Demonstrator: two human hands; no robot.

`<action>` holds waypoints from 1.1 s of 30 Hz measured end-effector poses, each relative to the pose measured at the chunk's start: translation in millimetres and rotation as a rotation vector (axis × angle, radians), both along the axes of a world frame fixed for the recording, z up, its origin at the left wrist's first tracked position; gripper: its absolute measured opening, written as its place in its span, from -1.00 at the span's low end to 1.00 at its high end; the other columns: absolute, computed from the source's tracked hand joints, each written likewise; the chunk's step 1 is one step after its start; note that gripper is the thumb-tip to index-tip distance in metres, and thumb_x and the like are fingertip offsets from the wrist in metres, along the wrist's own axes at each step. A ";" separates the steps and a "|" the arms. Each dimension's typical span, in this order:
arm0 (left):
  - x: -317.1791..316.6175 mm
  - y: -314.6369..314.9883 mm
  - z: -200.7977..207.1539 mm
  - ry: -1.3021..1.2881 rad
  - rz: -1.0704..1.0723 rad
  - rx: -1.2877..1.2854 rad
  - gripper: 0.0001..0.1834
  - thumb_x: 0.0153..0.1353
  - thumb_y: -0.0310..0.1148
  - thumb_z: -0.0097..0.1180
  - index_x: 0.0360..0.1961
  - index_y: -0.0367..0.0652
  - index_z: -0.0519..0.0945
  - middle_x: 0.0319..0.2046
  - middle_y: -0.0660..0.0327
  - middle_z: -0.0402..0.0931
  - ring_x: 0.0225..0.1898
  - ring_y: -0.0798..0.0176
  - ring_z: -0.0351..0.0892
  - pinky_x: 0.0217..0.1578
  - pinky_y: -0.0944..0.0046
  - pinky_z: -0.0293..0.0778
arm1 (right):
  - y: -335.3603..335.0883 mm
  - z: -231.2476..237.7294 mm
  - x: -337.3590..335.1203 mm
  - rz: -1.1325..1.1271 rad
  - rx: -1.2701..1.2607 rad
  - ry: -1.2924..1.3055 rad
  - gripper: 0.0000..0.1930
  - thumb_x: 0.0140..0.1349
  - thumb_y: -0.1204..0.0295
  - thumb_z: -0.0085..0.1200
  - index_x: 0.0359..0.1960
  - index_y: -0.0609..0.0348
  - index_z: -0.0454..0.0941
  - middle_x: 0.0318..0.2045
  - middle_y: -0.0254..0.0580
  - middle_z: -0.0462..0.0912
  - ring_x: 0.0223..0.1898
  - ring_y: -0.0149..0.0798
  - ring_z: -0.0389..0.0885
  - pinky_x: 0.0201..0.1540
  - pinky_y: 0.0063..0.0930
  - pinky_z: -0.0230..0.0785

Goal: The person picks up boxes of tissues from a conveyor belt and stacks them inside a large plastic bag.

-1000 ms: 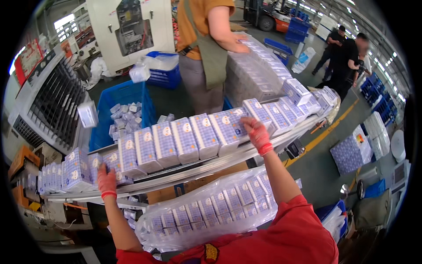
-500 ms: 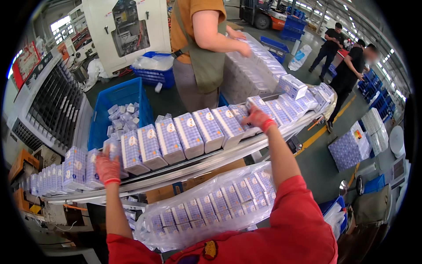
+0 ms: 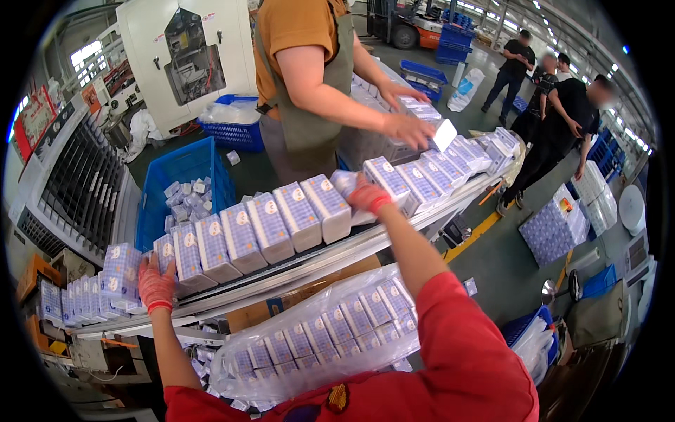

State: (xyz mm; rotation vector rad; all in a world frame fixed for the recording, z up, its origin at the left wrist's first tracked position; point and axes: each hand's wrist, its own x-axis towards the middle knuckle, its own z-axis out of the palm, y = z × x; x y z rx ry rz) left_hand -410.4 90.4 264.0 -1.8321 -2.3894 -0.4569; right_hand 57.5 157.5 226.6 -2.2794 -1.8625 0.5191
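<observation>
A row of purple-and-white tissue packs leans along a narrow metal conveyor in front of me. My left hand, in a reddish glove, has its fingers and thumb around the lower part of a tissue pack at the row's left end. At the other end, my right hand, gloved the same way, grips a tilted tissue pack; its far fingers are partly hidden. Below the conveyor, a clear plastic bag holds rows of the same packs.
Across the conveyor, a co-worker's hands reach over a tissue pack. A blue crate holds loose small packs. More packs stand at the conveyor's left end. A grey slatted machine stands at left; people are farther back.
Both my hands have shifted left along the conveyor, the right hand more. The right hand now grips a tilted pack. The co-worker's hands have moved from the stack toward a pack by the conveyor.
</observation>
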 end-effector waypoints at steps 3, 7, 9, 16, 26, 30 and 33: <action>2.7 10.0 -25.7 0.037 -0.111 -0.087 -0.33 -0.04 0.06 -0.05 -0.07 -0.33 0.38 0.05 -0.11 0.17 0.09 -0.06 0.13 0.09 0.18 0.05 | -12.3 25.9 52.7 0.182 -0.082 0.753 -0.43 -0.07 0.24 -0.04 0.04 0.08 0.16 -0.29 0.00 0.46 -0.39 -0.14 0.51 -0.54 -0.31 0.39; 69.4 1.8 -19.7 0.061 0.053 0.029 -0.35 -0.05 0.11 -0.06 -0.07 -0.20 0.41 0.03 -0.12 0.19 0.08 -0.08 0.15 0.07 0.14 0.08 | -25.7 49.9 18.3 0.009 0.001 0.341 -0.16 -0.14 0.02 0.05 0.13 0.24 0.00 -0.07 0.12 0.33 -0.07 -0.05 0.37 -0.12 -0.20 0.28; 59.6 0.9 -30.2 0.055 0.080 0.138 -0.38 -0.06 0.09 -0.04 -0.09 -0.16 0.43 0.01 -0.13 0.20 0.05 -0.09 0.18 0.04 0.12 0.11 | -20.8 53.5 -6.6 -0.009 -0.134 0.131 0.12 -0.27 -0.19 0.05 0.18 0.31 -0.25 0.14 0.19 0.02 0.19 0.01 -0.01 0.19 -0.18 -0.17; 52.7 -22.6 -20.6 0.109 0.054 0.202 -0.48 -0.08 0.01 0.03 -0.19 -0.18 0.50 -0.03 -0.14 0.24 -0.02 -0.09 0.24 0.00 0.09 0.16 | 4.4 74.6 -36.5 -0.098 -0.415 -0.282 0.12 -0.29 -0.21 -0.01 0.22 0.09 -0.35 0.19 0.17 -0.13 0.21 0.07 -0.11 0.20 -0.19 -0.17; 39.2 14.2 -25.7 -0.087 0.141 0.148 -0.20 -0.15 0.12 0.05 0.07 -0.18 0.25 -0.04 -0.19 0.24 0.06 -0.08 0.16 0.05 0.15 0.09 | 22.9 63.9 -28.2 -0.221 -0.431 -0.267 0.15 -0.35 -0.17 0.07 0.22 -0.11 -0.42 0.21 0.09 -0.23 0.22 0.06 -0.14 0.19 -0.19 -0.15; 65.4 20.9 -2.1 -0.029 0.131 -0.319 -0.02 -0.25 0.16 0.07 0.16 -0.16 0.05 -0.01 -0.20 0.21 0.11 -0.09 0.09 0.08 0.17 0.09 | 34.0 55.3 -16.4 -0.219 -0.493 -0.290 0.19 -0.38 -0.19 0.10 0.21 -0.11 -0.46 0.21 0.07 -0.23 0.22 0.04 -0.13 0.21 -0.24 -0.16; 84.4 33.5 16.8 -0.037 0.142 -0.463 0.04 -0.27 0.14 0.09 0.20 -0.11 -0.07 0.03 -0.17 0.18 0.10 -0.09 0.12 0.07 0.19 0.10 | 44.5 53.5 -7.6 -0.256 -0.516 -0.296 0.19 -0.37 -0.15 0.12 0.21 -0.12 -0.48 0.20 0.09 -0.18 0.21 0.03 -0.10 0.20 -0.22 -0.15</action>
